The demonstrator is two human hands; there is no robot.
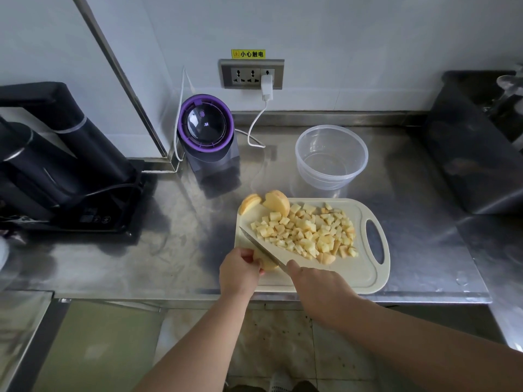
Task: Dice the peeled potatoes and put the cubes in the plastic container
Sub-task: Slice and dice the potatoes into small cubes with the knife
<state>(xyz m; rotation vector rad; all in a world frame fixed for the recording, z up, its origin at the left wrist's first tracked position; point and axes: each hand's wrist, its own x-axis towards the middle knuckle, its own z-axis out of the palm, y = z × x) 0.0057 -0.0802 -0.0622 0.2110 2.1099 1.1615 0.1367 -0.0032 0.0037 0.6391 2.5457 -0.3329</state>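
A pale cutting board (351, 274) lies on the steel counter. My left hand (239, 271) holds a potato piece (267, 264) down at the board's near left corner. My right hand (317, 284) grips a knife (260, 247) whose blade lies across that piece, tip pointing far left. A heap of potato cubes (308, 233) covers the middle of the board. Two larger potato pieces (276, 202) sit at its far left edge. The clear plastic container (331, 154) stands behind the board with no cubes in it.
A purple-rimmed appliance (208, 131) stands left of the container, with a white cable (254, 128) running to a wall socket (252, 75). A black kettle unit (56, 165) fills the left counter. A dark sink (481, 142) lies at the right.
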